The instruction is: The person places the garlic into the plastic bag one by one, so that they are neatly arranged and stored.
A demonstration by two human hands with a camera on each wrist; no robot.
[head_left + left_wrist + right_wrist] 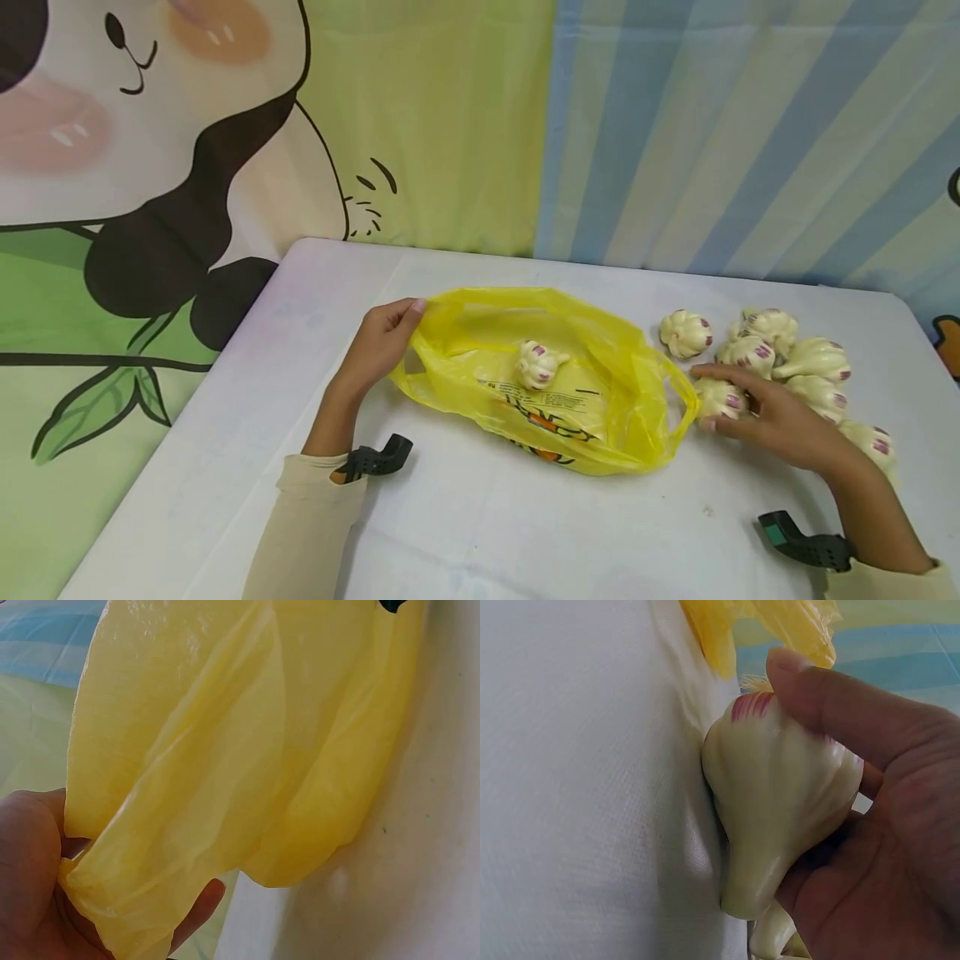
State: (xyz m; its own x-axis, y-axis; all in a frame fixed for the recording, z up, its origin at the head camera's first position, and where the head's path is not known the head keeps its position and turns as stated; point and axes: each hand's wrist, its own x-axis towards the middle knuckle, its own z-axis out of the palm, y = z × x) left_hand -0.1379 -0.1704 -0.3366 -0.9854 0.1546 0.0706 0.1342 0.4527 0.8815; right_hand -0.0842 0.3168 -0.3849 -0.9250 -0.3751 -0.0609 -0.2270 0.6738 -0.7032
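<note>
A yellow plastic bag (pixel 465 400) lies with its mouth spread wide on the table, one garlic bulb (pixel 537 365) inside it. My left hand (pixel 384 342) pinches the bag's left edge between thumb and fingers; the left wrist view has the yellow film (pixel 202 787) running out of that hand (pixel 34 877). My right hand (pixel 787 417) grips a garlic bulb (pixel 718 398) beside the bag's right handle loop. In the right wrist view the thumb lies over the root end of this bulb (pixel 772 780), whose stem points down.
Several more garlic bulbs (pixel 819 360) sit in a cluster beyond and beside my right hand, a single bulb (pixel 686 333) slightly apart to their left. Under everything is a white-covered table (pixel 480 542). Behind it hangs a printed curtain (pixel 435 125).
</note>
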